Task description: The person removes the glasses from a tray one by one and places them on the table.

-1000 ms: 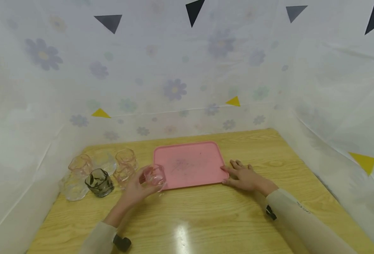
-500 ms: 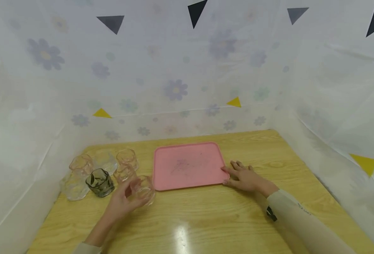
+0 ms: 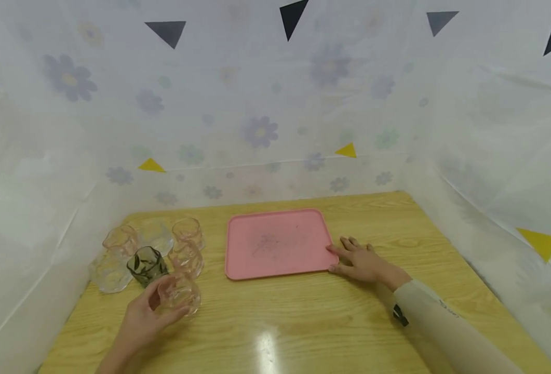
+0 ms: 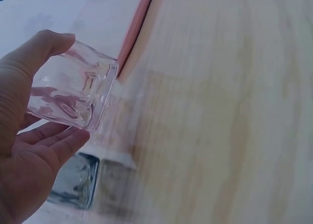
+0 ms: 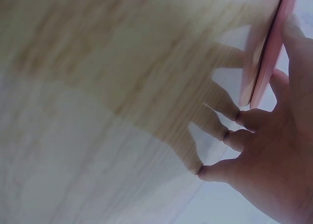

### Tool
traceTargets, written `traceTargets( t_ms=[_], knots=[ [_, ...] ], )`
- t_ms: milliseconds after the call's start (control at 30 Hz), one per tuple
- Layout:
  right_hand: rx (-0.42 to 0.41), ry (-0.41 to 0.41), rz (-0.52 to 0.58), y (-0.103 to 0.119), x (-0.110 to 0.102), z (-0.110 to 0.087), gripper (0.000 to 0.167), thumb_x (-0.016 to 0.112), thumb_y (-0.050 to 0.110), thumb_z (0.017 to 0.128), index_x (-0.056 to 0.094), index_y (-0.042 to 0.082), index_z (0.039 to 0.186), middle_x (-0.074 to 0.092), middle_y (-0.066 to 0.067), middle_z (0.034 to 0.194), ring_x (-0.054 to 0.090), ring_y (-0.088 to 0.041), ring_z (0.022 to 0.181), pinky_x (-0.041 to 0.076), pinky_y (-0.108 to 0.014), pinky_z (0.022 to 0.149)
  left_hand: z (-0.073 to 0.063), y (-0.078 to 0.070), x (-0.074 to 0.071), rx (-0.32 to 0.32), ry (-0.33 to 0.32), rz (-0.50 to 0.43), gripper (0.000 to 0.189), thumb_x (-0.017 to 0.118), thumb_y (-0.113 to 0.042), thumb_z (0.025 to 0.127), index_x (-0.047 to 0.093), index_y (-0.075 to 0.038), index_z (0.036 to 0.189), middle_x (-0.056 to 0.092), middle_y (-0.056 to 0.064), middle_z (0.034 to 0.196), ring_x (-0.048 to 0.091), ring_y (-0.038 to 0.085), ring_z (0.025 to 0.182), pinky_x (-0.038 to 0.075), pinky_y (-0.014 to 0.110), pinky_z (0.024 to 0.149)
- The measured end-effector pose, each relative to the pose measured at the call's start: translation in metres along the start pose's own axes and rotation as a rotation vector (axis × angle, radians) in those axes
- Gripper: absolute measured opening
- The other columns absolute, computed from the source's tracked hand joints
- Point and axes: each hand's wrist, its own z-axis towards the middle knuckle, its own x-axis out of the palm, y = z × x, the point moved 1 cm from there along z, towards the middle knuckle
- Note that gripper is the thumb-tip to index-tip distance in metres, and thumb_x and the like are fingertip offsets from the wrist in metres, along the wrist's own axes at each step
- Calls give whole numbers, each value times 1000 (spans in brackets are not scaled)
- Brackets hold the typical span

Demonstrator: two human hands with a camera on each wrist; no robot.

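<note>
Left hand (image 3: 142,317) curls round clear glass (image 3: 182,296), thumb opposite fingers for grip, near glass cluster (image 3: 149,252); right hand (image 3: 361,262) flat, fingers straight, steadying pink tray (image 3: 275,244) edge

clear glossy glass tumbler (image 3: 182,294), matt pink plastic tray (image 3: 275,243), glossy wood-grain table (image 3: 303,322)

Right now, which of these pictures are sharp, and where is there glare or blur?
Head view: fairly sharp, with a white glare patch on the table. Left wrist view: the clear glass in the left hand is crisp, the wood behind smeared. Right wrist view: soft throughout, finger shadows on wood.
</note>
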Motion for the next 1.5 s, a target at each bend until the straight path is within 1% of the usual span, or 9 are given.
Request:
traceTargets(
  t_ms=[233, 400, 533, 633, 833, 1000, 1167, 1400, 1500],
  knots=[
    [-1, 5, 4, -1, 2, 0, 77, 51, 67, 104, 35, 25, 166, 16, -28, 173, 10, -53, 160, 7, -87, 116, -12, 10, -22, -91, 2, 12, 75, 90, -24, 86, 54, -10, 150, 62, 21, 146, 48, -24, 118, 43, -2, 93],
    [2, 0, 6, -1, 1, 0, 77, 50, 67, 104, 34, 24, 167, 17, -28, 173, 11, -53, 160, 6, -86, 117, -19, 19, -38, -202, 10, 35, 77, 87, -31, 89, 50, -7, 152, 57, 22, 150, 41, -30, 113, 42, -2, 88],
    [-1, -8, 6, -1, 0, -1, 77, 51, 66, 104, 35, 24, 166, 18, -29, 173, 11, -54, 160, 6, -86, 117, -23, 27, -49, -284, 3, 70, 85, 87, -36, 89, 45, -2, 155, 52, 27, 154, 34, -35, 106, 40, -5, 83],
    [-5, -8, 5, 0, -1, -1, 77, 51, 65, 104, 35, 23, 166, 18, -29, 173, 11, -54, 160, 6, -86, 116, -24, 33, -55, -312, -5, 91, 89, 88, -37, 88, 43, 1, 155, 51, 31, 154, 32, -37, 102, 39, -7, 82],
    [-8, -2, 5, 0, 1, -1, 77, 51, 66, 104, 35, 23, 166, 18, -29, 173, 12, -54, 159, 7, -86, 116, -23, 41, -61, -358, 2, 137, 94, 88, -41, 87, 41, 3, 155, 49, 34, 154, 29, -35, 98, 37, -6, 78],
    [-2, 2, 5, -1, 3, -1, 78, 50, 67, 104, 35, 23, 167, 17, -29, 173, 12, -54, 160, 7, -86, 117, -21, 42, -64, -347, -1, 172, 90, 87, -41, 88, 43, 2, 154, 49, 34, 154, 31, -34, 97, 39, -2, 76],
    [-6, -5, 4, -1, 3, -1, 78, 51, 67, 103, 35, 23, 166, 17, -28, 173, 11, -53, 160, 7, -86, 116, -20, 42, -65, -334, -2, 168, 87, 87, -39, 89, 43, 2, 152, 50, 34, 153, 34, -33, 96, 42, 1, 74],
    [-7, -1, 5, -3, 1, 0, 79, 50, 68, 103, 34, 24, 167, 16, -28, 173, 10, -53, 160, 6, -87, 116, -18, 42, -67, -387, 48, 153, 95, 84, -45, 91, 36, 2, 157, 44, 32, 158, 32, -34, 95, 42, 2, 75],
    [-3, -1, 6, -3, 0, 0, 80, 50, 69, 103, 35, 23, 167, 17, -28, 173, 10, -54, 160, 6, -87, 115, -17, 42, -67, -391, 61, 150, 96, 83, -45, 91, 34, 2, 159, 43, 32, 159, 31, -33, 96, 43, 2, 76]
  ],
)
